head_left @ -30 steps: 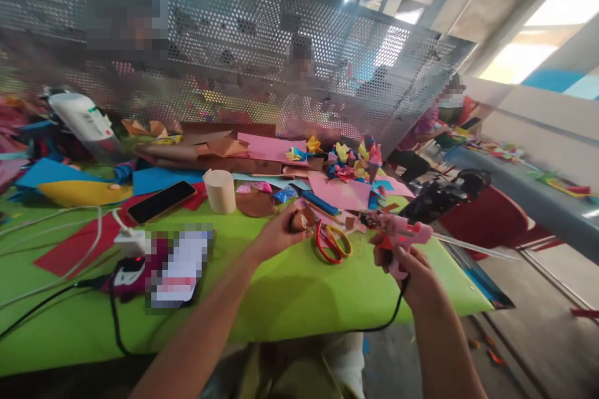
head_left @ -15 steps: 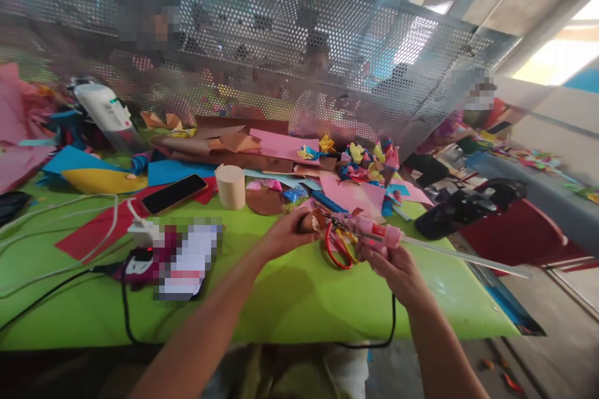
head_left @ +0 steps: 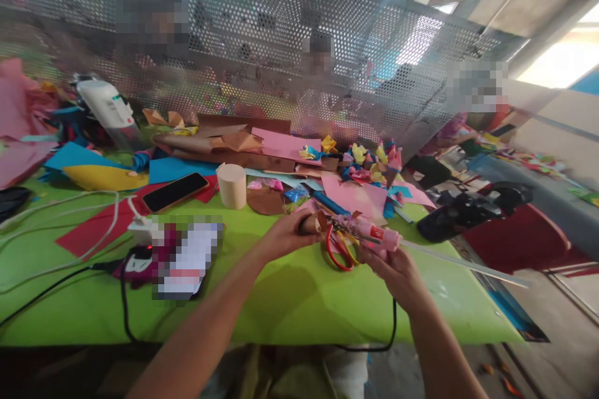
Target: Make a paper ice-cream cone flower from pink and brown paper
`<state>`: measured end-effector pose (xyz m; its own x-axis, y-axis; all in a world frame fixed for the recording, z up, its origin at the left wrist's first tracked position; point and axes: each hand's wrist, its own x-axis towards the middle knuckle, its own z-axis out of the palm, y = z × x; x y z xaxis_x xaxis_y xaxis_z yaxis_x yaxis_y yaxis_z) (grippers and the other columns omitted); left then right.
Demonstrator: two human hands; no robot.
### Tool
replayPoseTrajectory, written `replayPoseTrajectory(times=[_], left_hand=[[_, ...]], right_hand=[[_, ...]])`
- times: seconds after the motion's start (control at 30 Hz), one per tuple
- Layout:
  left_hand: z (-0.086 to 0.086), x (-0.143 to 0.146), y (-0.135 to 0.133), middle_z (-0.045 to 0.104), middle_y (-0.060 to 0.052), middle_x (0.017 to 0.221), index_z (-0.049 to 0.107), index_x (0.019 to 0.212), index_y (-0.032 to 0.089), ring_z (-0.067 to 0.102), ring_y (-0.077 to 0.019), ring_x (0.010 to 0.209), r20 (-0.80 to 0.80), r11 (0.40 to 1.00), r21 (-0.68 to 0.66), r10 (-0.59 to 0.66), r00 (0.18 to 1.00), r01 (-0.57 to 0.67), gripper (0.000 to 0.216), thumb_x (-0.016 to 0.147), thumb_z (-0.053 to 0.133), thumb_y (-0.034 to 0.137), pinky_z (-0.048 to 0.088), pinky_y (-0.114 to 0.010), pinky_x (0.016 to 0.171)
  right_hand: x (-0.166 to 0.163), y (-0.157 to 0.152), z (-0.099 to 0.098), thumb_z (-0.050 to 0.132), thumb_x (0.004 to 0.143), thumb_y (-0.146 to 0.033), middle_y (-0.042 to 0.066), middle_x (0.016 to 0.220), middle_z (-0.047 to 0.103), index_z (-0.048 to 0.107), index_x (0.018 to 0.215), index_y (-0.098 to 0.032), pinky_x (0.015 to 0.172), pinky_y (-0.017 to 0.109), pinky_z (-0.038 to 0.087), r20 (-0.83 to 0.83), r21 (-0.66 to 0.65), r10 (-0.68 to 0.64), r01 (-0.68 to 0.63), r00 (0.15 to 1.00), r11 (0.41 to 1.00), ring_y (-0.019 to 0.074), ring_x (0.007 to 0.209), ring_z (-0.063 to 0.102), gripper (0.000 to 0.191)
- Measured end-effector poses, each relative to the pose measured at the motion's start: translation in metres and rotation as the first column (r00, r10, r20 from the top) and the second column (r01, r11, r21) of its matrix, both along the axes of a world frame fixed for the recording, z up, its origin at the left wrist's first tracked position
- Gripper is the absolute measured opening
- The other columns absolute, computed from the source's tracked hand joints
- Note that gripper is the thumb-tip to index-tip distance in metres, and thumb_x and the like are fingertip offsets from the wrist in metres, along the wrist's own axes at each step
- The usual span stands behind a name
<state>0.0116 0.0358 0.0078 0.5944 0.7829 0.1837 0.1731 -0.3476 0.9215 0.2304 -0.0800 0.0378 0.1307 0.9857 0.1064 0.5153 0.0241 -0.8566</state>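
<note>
My left hand (head_left: 283,237) is closed around a small brown paper roll (head_left: 312,224), held just above the green table (head_left: 281,299). My right hand (head_left: 395,268) grips a pink glue gun (head_left: 369,234) by its handle. The gun's nozzle points left and meets the end of the brown roll. A clear glue stick (head_left: 468,263) juts out of the gun's back toward the right. Red and yellow scissors (head_left: 339,249) lie on the table right under the gun.
A beige cup (head_left: 231,186), a phone (head_left: 175,192), brown, pink and blue paper sheets (head_left: 262,149) and small folded paper pieces (head_left: 369,165) crowd the far half. Cables (head_left: 70,224) and a power strip lie left. A perforated metal screen (head_left: 281,62) backs the table; people sit beyond it.
My right hand has swung the glue gun left until its nozzle reaches the brown roll in my left hand. The view has shifted slightly to the right.
</note>
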Motion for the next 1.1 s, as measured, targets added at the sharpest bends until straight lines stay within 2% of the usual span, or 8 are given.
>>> replayPoseTrajectory(times=[0.2,0.53,0.9,1.1], left_hand=[[0.0025,-0.0010,-0.0014,0.063,0.000,0.086,0.061,0.094,0.018,0.055,-0.0173,0.078,0.020,1.000,0.019,-0.021,1.000,0.020,0.034,0.076,0.070,0.045,0.044,-0.027,0.070],[0.0035,-0.0030,-0.0005,0.062,0.000,0.084,0.061,0.096,0.018,0.054,-0.0171,0.076,-0.019,0.999,0.044,0.001,1.000,0.000,0.039,0.075,0.069,0.051,0.041,-0.026,0.067],[0.0045,-0.0036,0.0010,0.062,0.002,0.079,0.060,0.092,0.018,0.055,-0.0155,0.071,-0.083,0.994,0.106,0.021,0.996,-0.012,0.030,0.076,0.068,0.043,0.038,-0.024,0.062],[0.0033,-0.0054,0.0026,0.061,0.002,0.078,0.060,0.092,0.019,0.054,-0.0158,0.071,-0.085,0.991,0.129,0.054,0.995,-0.043,0.028,0.073,0.070,0.038,0.038,-0.024,0.063]], right_hand=[[0.0005,0.0010,-0.0015,0.064,0.082,-0.056,-0.003,0.058,0.046,0.068,0.082,-0.016,0.049,0.024,0.027,0.064,0.001,-0.012,0.012,0.998,1.000,0.0113,0.053,0.035,0.040],[0.0035,-0.0001,-0.0030,0.063,0.084,-0.052,-0.001,0.061,0.053,0.071,0.085,-0.016,0.051,0.025,0.032,0.127,-0.014,-0.004,0.006,0.992,1.000,0.0134,0.055,0.042,0.036],[0.0014,0.0016,0.0013,0.061,0.084,-0.053,0.001,0.068,0.061,0.073,0.094,-0.015,0.055,0.026,0.037,0.172,-0.017,0.002,0.001,0.985,1.000,0.0152,0.059,0.048,0.041],[0.0018,-0.0024,0.0050,0.062,0.083,-0.054,0.000,0.064,0.061,0.074,0.098,-0.015,0.054,0.026,0.037,0.194,-0.038,0.007,0.001,0.981,0.999,0.0163,0.058,0.049,0.044]])
